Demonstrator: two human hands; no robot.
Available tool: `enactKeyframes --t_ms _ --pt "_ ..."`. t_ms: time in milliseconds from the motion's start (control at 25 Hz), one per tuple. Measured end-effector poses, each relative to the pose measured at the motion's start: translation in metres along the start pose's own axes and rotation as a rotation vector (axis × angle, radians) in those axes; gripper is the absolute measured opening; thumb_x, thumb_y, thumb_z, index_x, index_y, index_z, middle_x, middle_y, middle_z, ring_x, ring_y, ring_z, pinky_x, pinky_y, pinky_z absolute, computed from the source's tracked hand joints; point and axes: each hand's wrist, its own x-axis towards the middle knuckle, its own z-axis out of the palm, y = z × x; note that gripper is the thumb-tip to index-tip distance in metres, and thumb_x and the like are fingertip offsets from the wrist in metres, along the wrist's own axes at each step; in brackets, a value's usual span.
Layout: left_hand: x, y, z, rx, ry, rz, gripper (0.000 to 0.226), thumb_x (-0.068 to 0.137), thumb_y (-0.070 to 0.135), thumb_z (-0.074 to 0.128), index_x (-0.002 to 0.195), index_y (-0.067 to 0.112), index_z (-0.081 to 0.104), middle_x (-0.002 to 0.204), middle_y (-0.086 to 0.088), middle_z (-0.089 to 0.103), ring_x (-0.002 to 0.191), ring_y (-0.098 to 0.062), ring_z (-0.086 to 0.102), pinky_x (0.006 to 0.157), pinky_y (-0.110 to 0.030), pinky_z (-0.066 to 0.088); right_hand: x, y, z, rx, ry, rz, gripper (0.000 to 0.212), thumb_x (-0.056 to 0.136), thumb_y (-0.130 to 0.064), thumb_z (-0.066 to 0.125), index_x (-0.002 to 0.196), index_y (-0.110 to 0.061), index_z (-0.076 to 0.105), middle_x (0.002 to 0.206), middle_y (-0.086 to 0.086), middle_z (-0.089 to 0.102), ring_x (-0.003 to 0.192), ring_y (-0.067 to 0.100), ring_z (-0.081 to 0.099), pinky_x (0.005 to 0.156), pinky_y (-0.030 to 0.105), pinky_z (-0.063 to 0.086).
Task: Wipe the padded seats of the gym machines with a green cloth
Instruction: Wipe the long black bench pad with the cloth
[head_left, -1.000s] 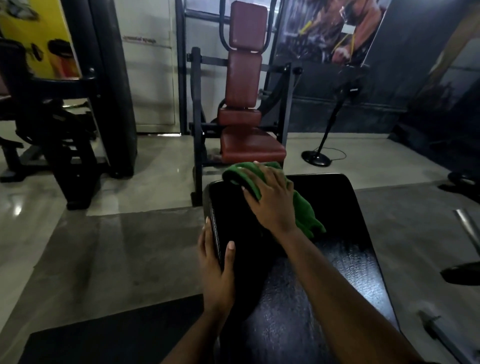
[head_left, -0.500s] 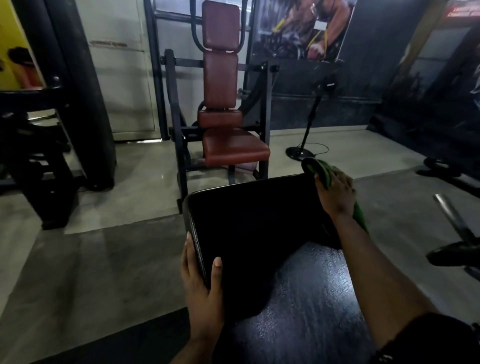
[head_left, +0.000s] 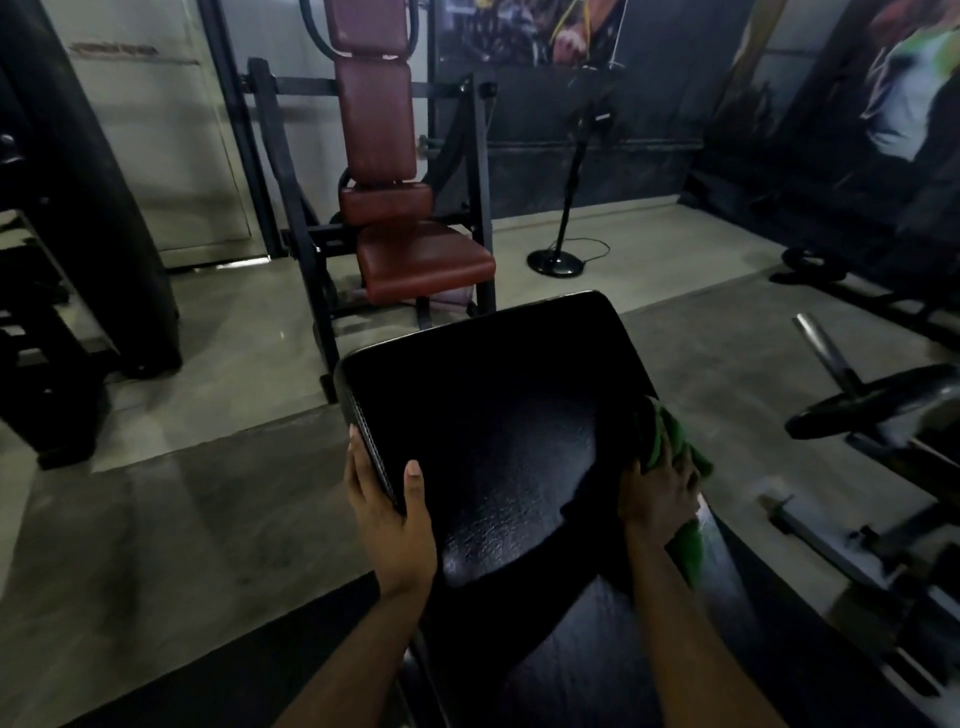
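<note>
The black padded seat (head_left: 493, 415) fills the centre foreground, and its near end runs out of frame. The left hand (head_left: 389, 514) grips the pad's 9 o'clock edge, thumb on top and fingers down the side wall. The right hand (head_left: 657, 499) clutches the green cloth (head_left: 674, 441) against the 3 o'clock edge. Its fingertips are buried in the fabric, and the pad's side is hidden there. A red-brown seat machine (head_left: 426, 254) stands at 12 o'clock, its top cropped. A weight plate (head_left: 878, 405) lies further out at 3 o'clock, blurred.

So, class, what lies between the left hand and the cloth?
In the head view, only the bare top of the black pad lies between left hand and cloth.
</note>
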Motion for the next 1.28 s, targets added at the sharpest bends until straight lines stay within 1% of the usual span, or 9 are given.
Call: enactKeyframes --t_ms 240,400,560,640,760,840,960,1160,1280 --pt "0.000 0.008 -0.003 0.050 -0.016 0.015 0.081 0.081 0.068 0.029 0.149 0.026 0.016 0.154 -0.007 0.023 0.138 -0.013 0.028 0.103 -0.018 0.024 -0.128 -0.063 0.003 0.046 0.022 -0.262 0.056 0.078 -0.046 0.036 0.130 -0.033 0.051 0.139 0.010 0.049 0.120 0.034 0.048 0.095 0.051 0.039" --pt "-0.001 0.012 -0.006 0.056 -0.024 0.005 0.090 0.080 0.075 0.025 0.151 0.019 0.015 0.154 -0.008 0.022 0.125 0.000 0.028 0.092 -0.005 0.021 -0.155 -0.049 -0.007 0.036 -0.089 -0.624 0.054 0.079 -0.043 0.039 0.132 -0.036 0.045 0.140 0.007 0.048 0.122 0.026 0.040 0.097 0.045 0.037" --pt "0.002 0.007 -0.003 0.029 -0.027 -0.003 0.069 0.090 0.051 0.033 0.150 0.022 0.015 0.153 -0.008 0.022 0.128 -0.001 0.028 0.096 -0.001 0.022 -0.055 -0.056 -0.003 0.074 -0.026 -0.279 0.051 0.087 -0.030 0.047 0.136 -0.018 0.046 0.147 0.010 0.038 0.132 0.034 0.034 0.105 0.055 0.029" --pt "0.002 0.007 -0.003 -0.003 -0.024 0.003 0.069 0.089 0.052 0.033 0.150 0.023 0.015 0.153 -0.008 0.023 0.124 0.003 0.027 0.094 0.003 0.021 -0.031 -0.088 0.005 -0.016 -0.057 -0.271 0.050 0.090 -0.031 0.052 0.138 -0.022 0.043 0.152 0.005 0.028 0.137 0.030 0.025 0.107 0.053 0.024" --pt "0.001 0.006 -0.003 -0.015 -0.021 0.006 0.076 0.081 0.060 0.026 0.149 0.026 0.015 0.152 -0.008 0.023 0.124 -0.002 0.028 0.097 -0.010 0.025 -0.044 -0.117 0.013 -0.091 -0.038 -0.548 0.050 0.088 -0.037 0.047 0.137 -0.028 0.044 0.148 0.011 0.036 0.131 0.035 0.035 0.101 0.055 0.032" --pt "0.001 0.008 -0.003 -0.008 -0.006 0.012 0.076 0.083 0.058 0.025 0.149 0.022 0.018 0.152 -0.010 0.024 0.124 -0.002 0.028 0.093 0.001 0.022 -0.070 -0.114 0.013 -0.138 0.046 -0.773 0.054 0.082 -0.040 0.044 0.136 -0.035 0.043 0.142 0.011 0.045 0.120 0.034 0.044 0.091 0.051 0.042" --pt "0.000 0.011 -0.003 0.026 0.014 0.024 0.065 0.092 0.045 0.031 0.148 0.012 0.024 0.152 -0.015 0.027 0.128 -0.009 0.030 0.086 0.014 0.011 -0.119 -0.084 0.005 -0.094 -0.013 -1.004 0.060 0.080 -0.042 0.044 0.138 -0.045 0.030 0.148 0.005 0.038 0.121 0.026 0.037 0.091 0.044 0.040" --pt "-0.009 -0.001 -0.007 -0.106 -0.061 0.011 0.073 0.085 0.061 0.025 0.147 0.022 0.021 0.156 -0.007 0.018 0.141 -0.011 0.022 0.105 -0.004 0.016 -0.102 -0.132 0.001 -0.047 -0.072 -1.099 0.058 0.082 -0.032 0.052 0.137 -0.044 0.035 0.147 0.000 0.038 0.123 0.025 0.040 0.095 0.045 0.038" --pt "-0.020 -0.013 -0.006 -0.182 -0.089 0.020 0.078 0.081 0.079 0.021 0.143 0.032 0.018 0.156 0.000 0.015 0.138 0.003 0.018 0.104 0.001 0.014 -0.088 -0.175 0.011 -0.103 -0.053 -1.120 0.056 0.080 -0.032 0.050 0.135 -0.039 0.042 0.142 0.004 0.044 0.120 0.029 0.044 0.089 0.052 0.043"
